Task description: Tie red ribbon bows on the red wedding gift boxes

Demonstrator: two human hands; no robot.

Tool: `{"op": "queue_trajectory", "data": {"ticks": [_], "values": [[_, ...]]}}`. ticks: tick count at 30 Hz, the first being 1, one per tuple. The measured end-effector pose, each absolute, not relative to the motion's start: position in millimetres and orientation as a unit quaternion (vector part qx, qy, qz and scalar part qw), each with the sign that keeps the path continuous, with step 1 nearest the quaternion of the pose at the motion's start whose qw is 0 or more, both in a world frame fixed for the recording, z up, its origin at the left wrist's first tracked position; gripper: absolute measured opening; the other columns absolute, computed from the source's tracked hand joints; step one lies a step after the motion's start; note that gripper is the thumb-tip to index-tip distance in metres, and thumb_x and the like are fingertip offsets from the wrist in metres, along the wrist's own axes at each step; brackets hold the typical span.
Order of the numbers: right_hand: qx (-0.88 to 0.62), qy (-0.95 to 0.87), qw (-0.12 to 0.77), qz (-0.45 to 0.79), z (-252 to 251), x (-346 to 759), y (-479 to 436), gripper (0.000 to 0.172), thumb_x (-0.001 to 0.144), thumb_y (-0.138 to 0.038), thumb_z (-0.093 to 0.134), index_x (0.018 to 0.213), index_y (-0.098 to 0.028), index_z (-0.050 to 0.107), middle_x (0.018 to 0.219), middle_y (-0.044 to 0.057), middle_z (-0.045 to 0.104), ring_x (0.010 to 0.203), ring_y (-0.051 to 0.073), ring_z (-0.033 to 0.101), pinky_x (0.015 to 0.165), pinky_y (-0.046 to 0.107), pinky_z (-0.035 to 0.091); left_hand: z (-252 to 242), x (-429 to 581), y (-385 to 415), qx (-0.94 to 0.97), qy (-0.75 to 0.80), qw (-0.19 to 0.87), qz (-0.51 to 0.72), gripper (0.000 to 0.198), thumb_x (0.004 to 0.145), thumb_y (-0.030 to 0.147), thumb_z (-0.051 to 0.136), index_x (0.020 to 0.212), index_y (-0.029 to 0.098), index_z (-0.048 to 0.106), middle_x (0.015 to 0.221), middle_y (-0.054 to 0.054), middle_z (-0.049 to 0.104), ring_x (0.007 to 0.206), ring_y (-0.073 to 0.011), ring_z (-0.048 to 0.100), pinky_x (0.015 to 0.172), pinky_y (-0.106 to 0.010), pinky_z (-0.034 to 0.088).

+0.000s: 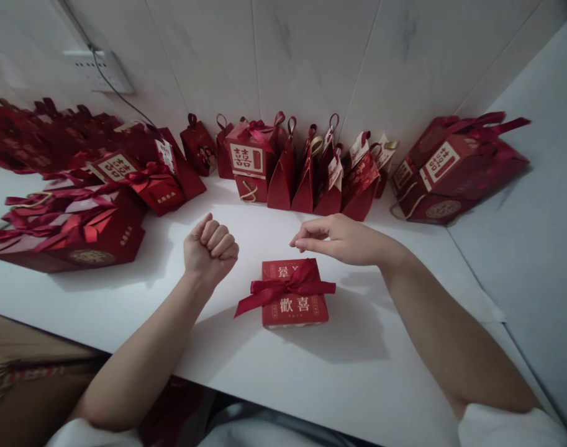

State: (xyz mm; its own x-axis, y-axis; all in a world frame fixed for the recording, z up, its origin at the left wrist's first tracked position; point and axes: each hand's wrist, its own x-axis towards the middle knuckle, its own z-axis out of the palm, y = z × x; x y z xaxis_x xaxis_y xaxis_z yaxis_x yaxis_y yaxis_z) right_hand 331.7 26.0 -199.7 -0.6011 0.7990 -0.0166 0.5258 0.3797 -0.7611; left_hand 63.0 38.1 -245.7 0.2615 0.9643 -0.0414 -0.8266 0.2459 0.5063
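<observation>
A red gift box (295, 314) with white characters lies on the white table in front of me. Round its middle runs a dark red ribbon (290, 284), tied in a bow with its tails spread to both sides. My left hand (210, 248) is curled into a fist to the upper left of the box, apart from it, with nothing showing in it. Over the far edge of the box hovers my right hand (341, 239), palm down. Its fingers are bent and close together, and I see nothing between them. Neither hand appears to touch the box or bow.
Several red gift bags (304, 180) with ribbon loops stand along the wall. Larger red boxes (97, 233) with bows crowd the left, and more boxes (446, 180) stand at the right. A cable (108, 77) runs down from a wall socket (99, 69).
</observation>
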Motion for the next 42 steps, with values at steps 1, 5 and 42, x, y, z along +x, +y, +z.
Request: {"op": "queue_trajectory", "data": {"ticks": [1,5,42], "values": [[-0.407,-0.813,0.179,0.377,-200,332,26,0.029,0.090,-0.044,0.057,0.096,-0.021,0.073,0.094,0.006,0.073,0.082,0.019,0.062,0.071,0.029,0.042,-245,63,38,0.199,0.181,0.765,0.586,0.051,0.097,0.022,0.035,0.051,0.019,0.012,0.045,0.006,0.009,0.035,-0.0074,0.007,0.035,-0.025,0.009],[-0.402,-0.819,0.170,0.372,-202,333,27,0.030,0.093,-0.042,0.053,0.098,-0.020,0.072,0.098,0.006,0.072,0.084,0.018,0.062,0.070,0.029,0.042,-243,61,36,0.202,0.191,0.753,0.597,0.052,0.096,0.033,0.038,0.054,0.019,0.012,0.047,0.005,0.010,0.038,-0.0078,0.009,0.035,-0.025,0.013],[-0.337,-0.885,0.174,0.271,-177,317,-17,0.013,0.097,-0.028,0.051,0.097,-0.021,0.062,0.096,0.003,0.066,0.087,0.018,0.059,0.079,0.030,0.042,-225,46,35,0.876,0.177,0.438,0.096,0.035,0.073,0.017,0.074,0.104,0.020,0.059,0.144,-0.017,0.047,0.140,-0.0343,0.037,0.113,-0.048,0.034]]}}
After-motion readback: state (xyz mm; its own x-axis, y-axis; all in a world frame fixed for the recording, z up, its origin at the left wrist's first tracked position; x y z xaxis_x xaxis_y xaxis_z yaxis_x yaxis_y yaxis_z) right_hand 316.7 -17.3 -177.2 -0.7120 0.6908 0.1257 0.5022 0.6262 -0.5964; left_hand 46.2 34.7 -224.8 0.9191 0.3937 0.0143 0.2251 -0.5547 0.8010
